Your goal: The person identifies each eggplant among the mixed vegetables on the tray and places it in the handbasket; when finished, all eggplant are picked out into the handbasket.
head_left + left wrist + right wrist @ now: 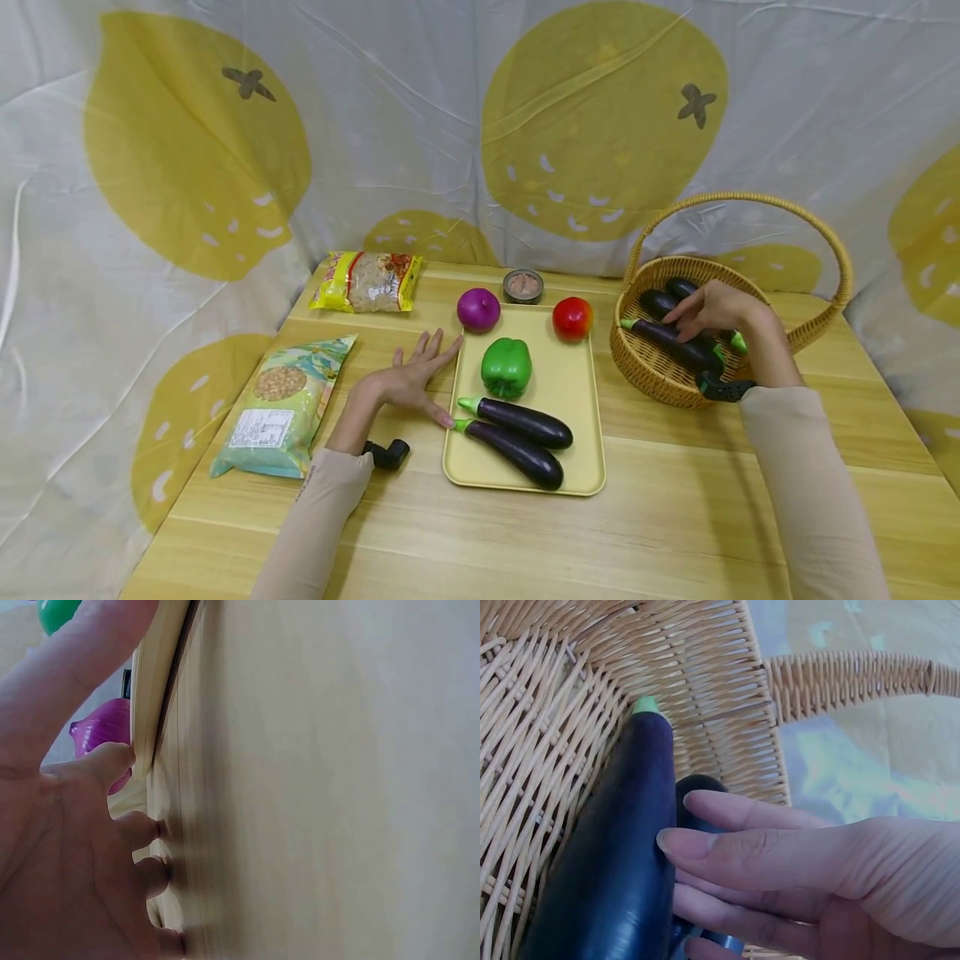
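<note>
My left hand is spread at the left edge of a yellow tray, its fingertips down on the table and its thumb by an eggplant's green stem. On the tray lie two eggplants, a green bell pepper, a purple onion and a red tomato. Inside the wicker basket, my right hand has its thumb at the side of a dark eggplant, fingers loosely extended beside it. More eggplants lie behind, partly hidden by the hand.
A yellow food packet lies at the back left, and a teal bag lies left of my left arm. Behind the tray stands a small round tin. The basket's tall handle arches above my right hand. A lemon-print cloth hangs behind the table.
</note>
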Motion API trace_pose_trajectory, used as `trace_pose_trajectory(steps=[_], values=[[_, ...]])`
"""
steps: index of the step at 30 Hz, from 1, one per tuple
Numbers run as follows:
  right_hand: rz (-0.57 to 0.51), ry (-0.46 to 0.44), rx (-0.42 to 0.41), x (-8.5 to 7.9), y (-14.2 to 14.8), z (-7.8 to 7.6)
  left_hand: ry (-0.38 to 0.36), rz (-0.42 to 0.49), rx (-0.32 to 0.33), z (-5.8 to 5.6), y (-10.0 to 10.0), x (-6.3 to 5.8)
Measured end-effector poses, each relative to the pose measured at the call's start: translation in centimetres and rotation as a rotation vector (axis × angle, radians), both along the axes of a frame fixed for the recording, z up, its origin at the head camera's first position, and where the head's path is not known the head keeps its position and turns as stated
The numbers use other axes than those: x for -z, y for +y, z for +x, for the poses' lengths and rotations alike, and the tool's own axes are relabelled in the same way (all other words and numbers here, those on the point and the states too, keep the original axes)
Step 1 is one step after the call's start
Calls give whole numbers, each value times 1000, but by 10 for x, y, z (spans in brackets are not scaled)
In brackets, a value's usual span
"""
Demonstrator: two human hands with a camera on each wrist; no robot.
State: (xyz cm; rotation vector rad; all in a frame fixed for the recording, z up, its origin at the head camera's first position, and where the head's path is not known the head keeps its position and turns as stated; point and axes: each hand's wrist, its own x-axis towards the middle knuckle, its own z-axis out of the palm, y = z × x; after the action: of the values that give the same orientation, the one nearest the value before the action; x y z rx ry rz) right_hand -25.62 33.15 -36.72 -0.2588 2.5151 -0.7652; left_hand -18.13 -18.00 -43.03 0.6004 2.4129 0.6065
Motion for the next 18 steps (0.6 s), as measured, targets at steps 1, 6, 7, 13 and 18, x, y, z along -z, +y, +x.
trace_pose_trajectory(steps=[1,6,7,13,18], values=[[-1,3,-10,0,0,0,0,-1,0,0,0,0],[-15,-8,-52,2,-3,-2,2,1,0,-1,1,0],[-21,-15,-56,3,-4,-2,4,0,0,-1,1,0],[-49,-55,-45,6,-5,-4,7,-8,6,-1,2,0],[-65,-57,-40,5,-6,-4,5,-6,4,0,1,-1]])
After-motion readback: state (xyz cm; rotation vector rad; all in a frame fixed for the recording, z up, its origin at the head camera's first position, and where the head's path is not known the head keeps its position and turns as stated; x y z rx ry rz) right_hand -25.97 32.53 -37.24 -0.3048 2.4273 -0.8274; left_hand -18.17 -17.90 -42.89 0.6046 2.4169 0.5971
